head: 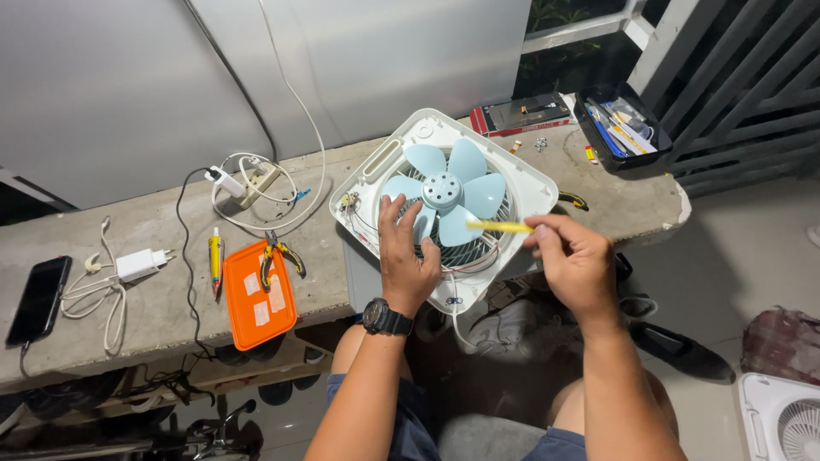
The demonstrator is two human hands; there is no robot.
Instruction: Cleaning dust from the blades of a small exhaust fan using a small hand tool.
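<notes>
We press our left hand (404, 256), fingers spread, on the fan (444, 201) lying at the bench (128, 230) edge; our right hand (574, 260) pinches a yellow stick (500, 226) over its blue blades (450, 192).

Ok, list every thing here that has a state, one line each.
fan: front grille off, blue blades bare, lying tilted on the ledge edge.
left hand: fingers resting on a blade.
right hand: closed on the yellow tool.
yellow tool: held level, tip over the blades.
orange lid: lying flat.
pliers: lying on the orange lid's edge.
black parts box: open.
phone: screen dark, cable attached.
power strip: charger plugged in.
</notes>
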